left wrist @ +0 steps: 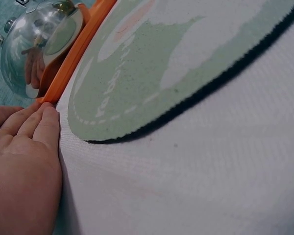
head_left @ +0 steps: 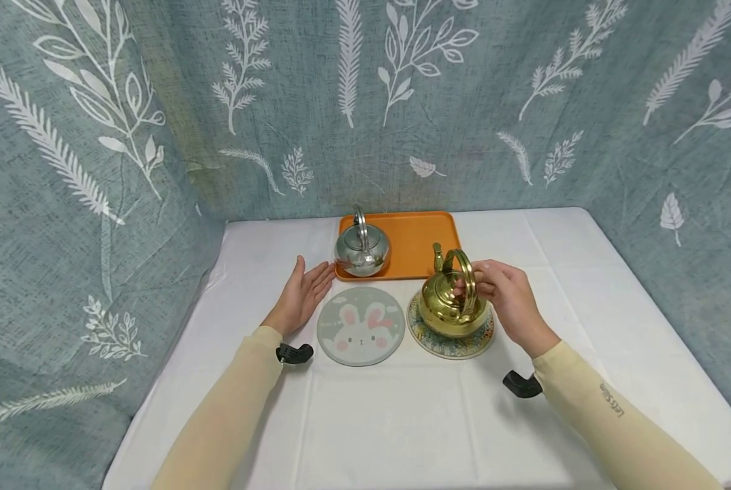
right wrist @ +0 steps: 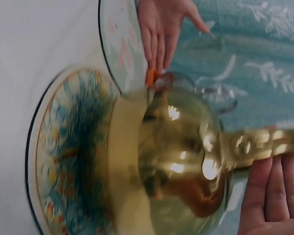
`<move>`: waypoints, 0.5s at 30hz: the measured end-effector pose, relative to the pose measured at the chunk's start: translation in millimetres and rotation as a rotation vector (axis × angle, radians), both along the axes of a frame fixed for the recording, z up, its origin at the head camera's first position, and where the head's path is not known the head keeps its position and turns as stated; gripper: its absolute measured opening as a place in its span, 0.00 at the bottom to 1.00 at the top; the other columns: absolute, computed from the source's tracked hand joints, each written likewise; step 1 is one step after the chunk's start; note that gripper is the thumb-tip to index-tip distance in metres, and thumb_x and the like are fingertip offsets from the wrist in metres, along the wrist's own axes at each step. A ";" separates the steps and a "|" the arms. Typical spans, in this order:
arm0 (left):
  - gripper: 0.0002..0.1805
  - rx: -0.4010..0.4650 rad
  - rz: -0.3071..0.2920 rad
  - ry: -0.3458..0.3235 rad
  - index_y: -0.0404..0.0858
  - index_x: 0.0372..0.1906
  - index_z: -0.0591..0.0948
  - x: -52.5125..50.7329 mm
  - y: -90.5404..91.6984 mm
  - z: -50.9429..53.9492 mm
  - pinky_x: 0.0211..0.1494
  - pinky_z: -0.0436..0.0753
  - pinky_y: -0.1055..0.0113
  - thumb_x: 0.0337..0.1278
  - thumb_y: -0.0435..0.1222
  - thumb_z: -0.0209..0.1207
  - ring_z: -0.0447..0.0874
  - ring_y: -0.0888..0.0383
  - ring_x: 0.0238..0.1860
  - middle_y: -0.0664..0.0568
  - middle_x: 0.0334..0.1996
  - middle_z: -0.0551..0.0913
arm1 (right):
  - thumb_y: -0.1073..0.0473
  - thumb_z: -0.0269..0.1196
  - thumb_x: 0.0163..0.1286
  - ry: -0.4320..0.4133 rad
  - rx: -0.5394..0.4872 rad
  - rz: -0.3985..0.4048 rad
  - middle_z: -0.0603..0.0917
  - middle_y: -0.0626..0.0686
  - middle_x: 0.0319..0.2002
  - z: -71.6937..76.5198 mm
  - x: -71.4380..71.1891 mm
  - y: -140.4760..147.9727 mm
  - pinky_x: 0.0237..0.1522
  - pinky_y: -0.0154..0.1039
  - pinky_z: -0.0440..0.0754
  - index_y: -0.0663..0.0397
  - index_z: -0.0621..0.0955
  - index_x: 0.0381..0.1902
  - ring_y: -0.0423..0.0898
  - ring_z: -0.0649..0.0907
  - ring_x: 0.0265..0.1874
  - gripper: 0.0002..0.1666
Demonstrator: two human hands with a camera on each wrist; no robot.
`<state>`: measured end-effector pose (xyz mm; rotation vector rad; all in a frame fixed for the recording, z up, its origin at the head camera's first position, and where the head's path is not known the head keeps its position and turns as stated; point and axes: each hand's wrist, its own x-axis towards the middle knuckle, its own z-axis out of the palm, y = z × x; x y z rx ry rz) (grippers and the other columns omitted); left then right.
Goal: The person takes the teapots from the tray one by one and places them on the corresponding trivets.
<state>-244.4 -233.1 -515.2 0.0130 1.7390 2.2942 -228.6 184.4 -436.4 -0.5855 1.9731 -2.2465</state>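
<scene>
In cream sleeves (head_left: pixel 224 408), extended both forearms forward and inward over the white-covered desk (head_left: pixel 390 422). Angled the right hand (head_left: pixel 508 292) in from the right and clamped its fingers (right wrist: pixel 277 196) on the arched handle (right wrist: pixel 257 143) of the gold kettle (head_left: pixel 451 306), over the patterned round mat (head_left: pixel 448 349). Could not tell whether base and mat touched. Held the left hand (head_left: pixel 303 294) beside the rabbit mat (head_left: pixel 361 327), palm turned rightward, four fingers straight and together, thumb raised apart. Brought those fingertips close to the near left corner of the orange tray (head_left: pixel 417 238), near the silver kettle (head_left: pixel 362 252) on it.
</scene>
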 end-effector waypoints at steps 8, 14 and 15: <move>0.57 0.001 0.018 -0.013 0.34 0.89 0.43 0.0 0.0 3.7 0.87 0.54 0.67 0.78 0.74 0.29 0.46 0.52 0.87 0.45 0.89 0.46 | 0.51 0.44 0.92 -0.011 -0.109 -0.080 0.92 0.50 0.36 -8.3 -21.6 20.5 0.51 0.41 0.90 0.59 0.86 0.47 0.46 0.90 0.38 0.27; 0.55 0.002 0.017 -0.013 0.33 0.89 0.42 2.4 2.3 7.4 0.87 0.54 0.67 0.80 0.73 0.27 0.45 0.51 0.87 0.44 0.89 0.45 | 0.51 0.44 0.92 -0.065 -0.179 -0.106 0.92 0.50 0.36 -8.6 -35.8 28.1 0.53 0.42 0.89 0.58 0.87 0.48 0.48 0.91 0.39 0.28; 0.55 0.003 0.015 -0.013 0.33 0.89 0.42 2.8 2.8 7.9 0.87 0.54 0.67 0.80 0.72 0.27 0.45 0.51 0.87 0.44 0.89 0.45 | 0.51 0.43 0.92 -0.070 -0.187 -0.105 0.92 0.50 0.36 -8.2 -37.0 29.0 0.54 0.42 0.89 0.58 0.87 0.48 0.48 0.91 0.40 0.28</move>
